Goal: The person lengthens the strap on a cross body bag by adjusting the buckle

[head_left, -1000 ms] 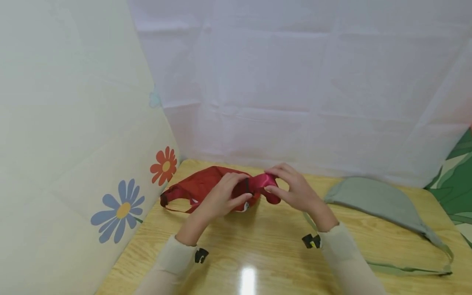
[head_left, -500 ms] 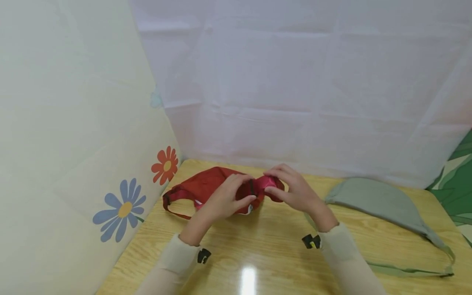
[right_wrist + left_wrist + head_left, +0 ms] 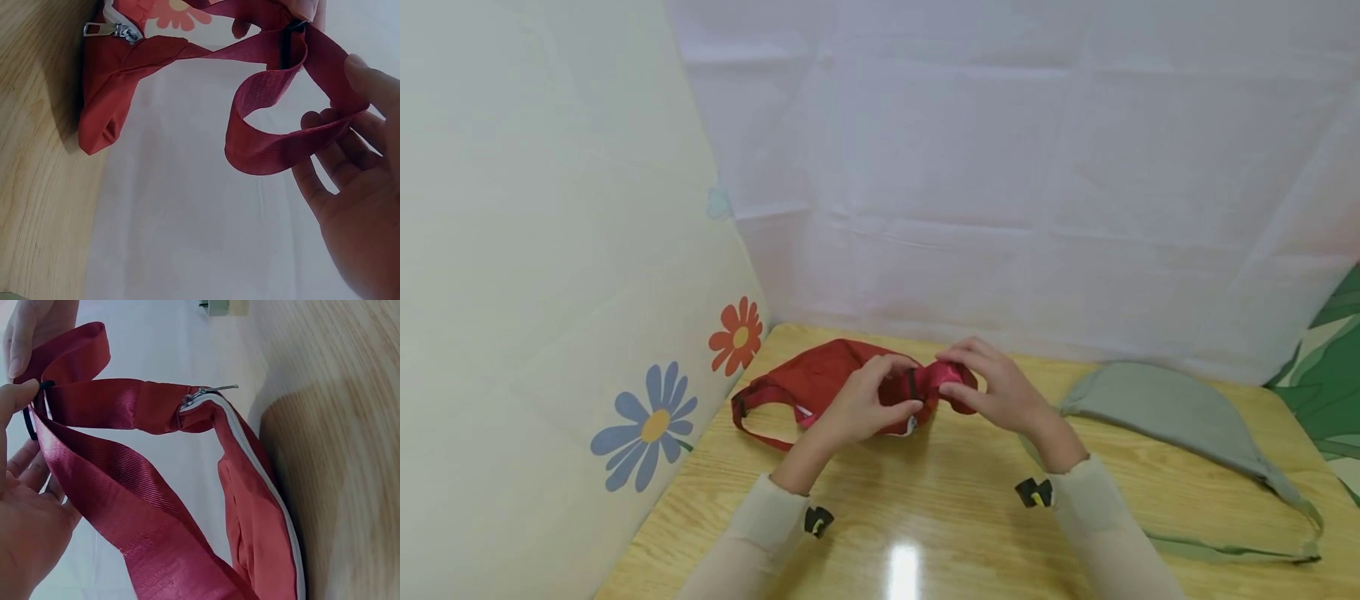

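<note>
A red waist bag lies at the back left of the table, its white zip and metal zip pull showing in the right wrist view. My left hand pinches its dark red strap at a black slider buckle. To the right, my right hand holds a doubled loop of the same strap between thumb and fingers. Both hands hold the strap raised above the table. From the head view, the left hand hides part of the bag.
A grey-green waist bag lies on the wooden table at the right, its strap spread toward the front. White cloth hangs behind the table, and a flower-printed sheet stands at the left.
My left hand and the slider buckle have shifted slightly right, toward the right hand. The strap loop at the right hand has bunched up and hangs less low. The grey-green bag stays put.
</note>
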Tool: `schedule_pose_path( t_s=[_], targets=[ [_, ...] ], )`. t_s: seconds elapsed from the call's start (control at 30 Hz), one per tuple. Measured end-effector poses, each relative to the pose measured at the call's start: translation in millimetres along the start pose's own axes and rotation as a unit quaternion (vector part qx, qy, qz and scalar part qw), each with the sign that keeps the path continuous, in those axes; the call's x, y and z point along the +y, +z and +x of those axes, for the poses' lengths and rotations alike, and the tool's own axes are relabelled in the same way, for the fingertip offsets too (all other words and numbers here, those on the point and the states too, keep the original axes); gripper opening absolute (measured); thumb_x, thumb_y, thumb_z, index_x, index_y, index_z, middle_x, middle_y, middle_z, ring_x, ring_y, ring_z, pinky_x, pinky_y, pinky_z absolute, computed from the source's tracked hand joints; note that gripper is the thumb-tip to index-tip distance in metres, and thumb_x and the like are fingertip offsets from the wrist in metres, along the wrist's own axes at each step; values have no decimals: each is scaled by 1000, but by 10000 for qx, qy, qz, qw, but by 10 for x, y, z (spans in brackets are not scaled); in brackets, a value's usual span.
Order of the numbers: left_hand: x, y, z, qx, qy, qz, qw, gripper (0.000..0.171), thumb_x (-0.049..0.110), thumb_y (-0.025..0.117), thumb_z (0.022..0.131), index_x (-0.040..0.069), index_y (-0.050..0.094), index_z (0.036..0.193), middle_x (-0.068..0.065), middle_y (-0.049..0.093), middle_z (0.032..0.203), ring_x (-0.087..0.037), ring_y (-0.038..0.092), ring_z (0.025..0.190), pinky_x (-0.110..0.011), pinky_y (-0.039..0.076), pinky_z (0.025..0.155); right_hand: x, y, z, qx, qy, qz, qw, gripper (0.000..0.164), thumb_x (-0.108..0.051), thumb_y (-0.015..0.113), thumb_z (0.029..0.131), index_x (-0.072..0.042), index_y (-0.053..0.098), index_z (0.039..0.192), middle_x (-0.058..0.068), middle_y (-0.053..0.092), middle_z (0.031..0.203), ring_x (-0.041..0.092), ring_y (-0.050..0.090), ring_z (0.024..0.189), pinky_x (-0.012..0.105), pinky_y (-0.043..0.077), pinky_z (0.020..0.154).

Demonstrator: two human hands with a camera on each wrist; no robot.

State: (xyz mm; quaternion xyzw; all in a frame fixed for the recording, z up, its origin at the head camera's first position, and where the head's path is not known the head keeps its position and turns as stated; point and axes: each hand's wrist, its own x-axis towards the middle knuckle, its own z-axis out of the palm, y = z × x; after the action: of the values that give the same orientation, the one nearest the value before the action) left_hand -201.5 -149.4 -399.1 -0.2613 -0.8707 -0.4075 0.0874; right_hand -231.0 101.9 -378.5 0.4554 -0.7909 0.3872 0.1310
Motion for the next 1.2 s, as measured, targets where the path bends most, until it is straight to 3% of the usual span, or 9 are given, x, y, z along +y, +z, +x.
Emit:
schedule_pose_path(
  t_s=[0.33,0.6,0.77,0.97,1.2],
  targets=[
    [-30,-4,-4,-361,-105,-140,9992,48,29,73,95,11,58,137,-3,67,124,-15,64,106,-38,54,92,3,10,-15,-80,4,-52,10000,38,-7,75,91,-1,66,128,10,63,118,19,61,98,32,57,75],
    [-53,4,-19,-184,32,273,9995,50,30,75,93,11,61,138,-7,65,131,-21,62,116,-43,53,96,16,18,-12,-76,0,-77,9999,38,-7,75,91,-2,66,127,10,63,120,20,61,101,33,57,76],
    [-32,18,-26,-53,-7,314,9995,50,31,75,93,10,62,136,-7,65,129,-21,63,113,-42,54,94,12,24,-4,-76,11,-81,9999,37,-7,75,91,0,67,127,10,63,120,21,61,101,35,57,76],
    [-5,41,-27,-155,-17,64,9999,49,30,72,96,8,58,137,-7,65,129,-19,64,110,-41,55,92,21,38,1,-111,-37,-61,9999,39,-7,76,90,-1,66,128,10,63,121,20,61,101,35,57,76],
    [-39,49,-29,-203,-120,355,9991,50,32,72,96,10,59,139,-8,63,132,-21,60,115,-41,53,93,52,28,-9,-47,-22,-77,10000,38,-7,76,91,-3,67,127,10,64,122,19,61,98,32,56,74]
  ],
)
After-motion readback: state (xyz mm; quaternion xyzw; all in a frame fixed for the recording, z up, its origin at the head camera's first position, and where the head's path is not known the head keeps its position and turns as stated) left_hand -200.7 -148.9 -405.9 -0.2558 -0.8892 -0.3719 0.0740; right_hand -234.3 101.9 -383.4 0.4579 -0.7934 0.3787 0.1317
